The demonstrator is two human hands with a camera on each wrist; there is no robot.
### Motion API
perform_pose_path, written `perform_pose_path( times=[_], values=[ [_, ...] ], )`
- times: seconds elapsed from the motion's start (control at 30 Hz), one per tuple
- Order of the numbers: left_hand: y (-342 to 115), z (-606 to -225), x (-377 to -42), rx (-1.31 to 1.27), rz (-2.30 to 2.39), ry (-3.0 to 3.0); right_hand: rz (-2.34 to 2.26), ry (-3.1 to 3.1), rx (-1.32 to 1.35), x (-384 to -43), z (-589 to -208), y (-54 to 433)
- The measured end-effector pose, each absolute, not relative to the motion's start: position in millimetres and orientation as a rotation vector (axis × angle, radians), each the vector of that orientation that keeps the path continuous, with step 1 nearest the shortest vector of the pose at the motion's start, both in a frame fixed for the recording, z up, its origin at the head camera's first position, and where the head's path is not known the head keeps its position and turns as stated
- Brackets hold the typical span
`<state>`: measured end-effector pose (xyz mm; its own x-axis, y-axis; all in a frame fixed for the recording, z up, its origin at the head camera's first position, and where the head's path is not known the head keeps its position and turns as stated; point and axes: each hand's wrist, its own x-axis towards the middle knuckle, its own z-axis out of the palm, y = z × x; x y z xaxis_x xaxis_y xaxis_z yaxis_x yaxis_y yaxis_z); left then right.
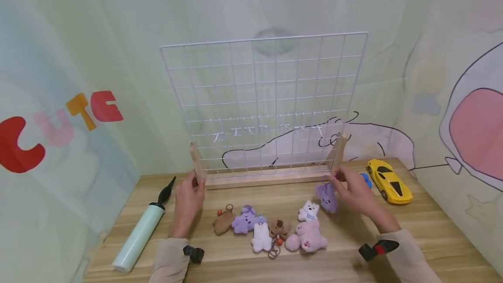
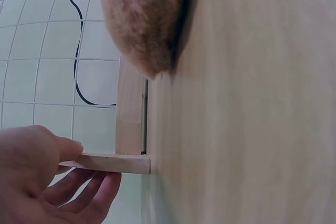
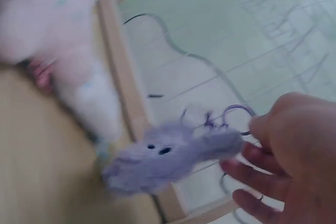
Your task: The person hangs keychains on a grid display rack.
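Note:
My right hand point(image 1: 352, 190) pinches the ring of a purple plush keychain point(image 1: 327, 198), which dangles just above the table; the right wrist view shows the purple ring point(image 3: 239, 116) between thumb and finger. On the other side, my left hand point(image 1: 189, 195) grips the wooden side foot point(image 2: 113, 163) of a stand, thumb on one face and fingers on the other. The stand holds up a white wire grid point(image 1: 271, 99) with a row of small white hooks point(image 1: 263, 127). Several plush keychains lie in front: brown point(image 1: 224, 223), purple point(image 1: 244, 221), white point(image 1: 261, 236) and pink point(image 1: 310, 236).
A pale green hand pump point(image 1: 139, 235) with a black nozzle lies at the left. At the right sits a yellow toy car point(image 1: 390, 181), with a small blue object point(image 1: 366, 180) beside it, partly behind my right hand. A printed curtain point(image 1: 118, 34) hangs behind the grid.

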<state>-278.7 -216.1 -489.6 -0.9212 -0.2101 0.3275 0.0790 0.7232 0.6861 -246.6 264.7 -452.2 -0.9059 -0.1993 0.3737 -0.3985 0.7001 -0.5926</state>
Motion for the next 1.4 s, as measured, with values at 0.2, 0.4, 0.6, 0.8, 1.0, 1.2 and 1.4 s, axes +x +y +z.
perform_pose_path(
  times=[0.2, 0.4, 0.6, 0.8, 1.0, 1.2, 1.4],
  values=[
    [-220, -492, -278, 0.094, -1.014, -2.516, 1.173, -2.383, 0.433, -248, -424, 254],
    [-222, -492, -278, 0.076, -1.033, -2.530, 1.410, -2.222, 0.328, -247, -398, 244],
    [-222, -492, -278, 0.069, -1.004, -2.521, 1.610, -2.076, 0.273, -253, -382, 234],
    [-221, -493, -278, 0.067, -1.011, -2.532, 1.809, -1.942, 0.288, -263, -382, 225],
    [-220, -493, -278, 0.059, -1.009, -2.529, 1.917, -1.924, 0.251, -267, -387, 221],
    [-220, -492, -278, 0.063, -1.005, -2.535, 1.921, -2.002, 0.200, -269, -392, 220],
    [-221, -493, -277, 0.059, -0.997, -2.537, 1.929, -2.024, 0.169, -271, -394, 219]
  ],
)
